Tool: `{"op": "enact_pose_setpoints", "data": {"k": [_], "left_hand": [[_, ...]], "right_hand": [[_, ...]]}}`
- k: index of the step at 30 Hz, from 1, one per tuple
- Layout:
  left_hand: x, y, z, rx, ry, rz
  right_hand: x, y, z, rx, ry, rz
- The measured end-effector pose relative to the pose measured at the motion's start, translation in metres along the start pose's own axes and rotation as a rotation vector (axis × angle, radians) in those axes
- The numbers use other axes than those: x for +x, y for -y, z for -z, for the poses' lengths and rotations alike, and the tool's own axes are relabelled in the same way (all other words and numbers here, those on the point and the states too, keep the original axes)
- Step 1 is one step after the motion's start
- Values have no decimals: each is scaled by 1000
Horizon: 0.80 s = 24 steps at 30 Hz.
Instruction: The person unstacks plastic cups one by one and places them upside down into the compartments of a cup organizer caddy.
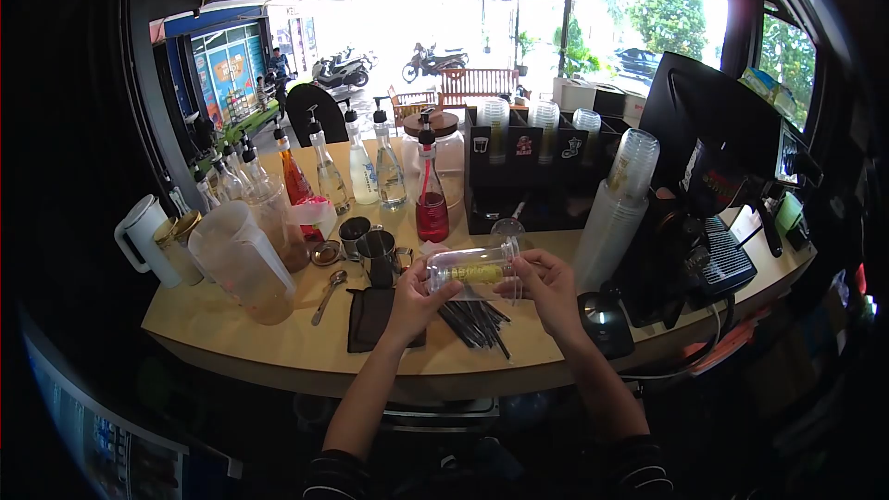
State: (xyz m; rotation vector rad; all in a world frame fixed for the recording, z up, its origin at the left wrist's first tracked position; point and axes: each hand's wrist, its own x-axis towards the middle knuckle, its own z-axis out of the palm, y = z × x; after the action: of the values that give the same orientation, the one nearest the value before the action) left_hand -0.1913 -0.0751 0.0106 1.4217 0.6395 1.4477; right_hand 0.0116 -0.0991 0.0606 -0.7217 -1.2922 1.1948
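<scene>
A clear plastic cup [474,266] with yellow-green print lies on its side in the air between my two hands. My left hand [419,298] grips its base end, and my right hand [546,285] holds it near the rim. Beneath the cup, a bunch of black straws [477,326] rests on the wooden counter [306,338]. A folded dark cloth [370,317] lies below my left wrist. Metal pitchers [378,259] stand just left of my left hand, with a spoon [329,298] farther left.
Pump bottles, including a red one [431,213], line the back. A large plastic jug [243,264] stands left. Stacked cups [616,213] and a black coffee machine [690,250] stand right. Behind is a black cup organizer [505,187]; a round black device [605,324] sits near the front edge.
</scene>
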Motion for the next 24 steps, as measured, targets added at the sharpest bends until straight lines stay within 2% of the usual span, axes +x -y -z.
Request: {"op": "enact_pose_setpoints", "data": {"k": [13,15,17,18,20,23,24], "left_hand": [[3,-4,-8,14,-40,14],[5,-3,-16,-63,-155,-50],[10,5,-21,-153,-201,-24],[13,6,-25,-243,-246,6],[20,5,-34,-264,-226,-14],[34,3,-44,-281,-220,-46],[40,1,-44,-192,-195,-76]], "right_hand": [[4,-5,1,50,24,3],[7,-8,3,72,46,4],[10,-14,5,261,116,-53],[11,-20,6,259,114,-47],[13,-30,7,429,193,-70],[16,-28,12,328,187,-23],[17,-22,13,234,173,-42]]}}
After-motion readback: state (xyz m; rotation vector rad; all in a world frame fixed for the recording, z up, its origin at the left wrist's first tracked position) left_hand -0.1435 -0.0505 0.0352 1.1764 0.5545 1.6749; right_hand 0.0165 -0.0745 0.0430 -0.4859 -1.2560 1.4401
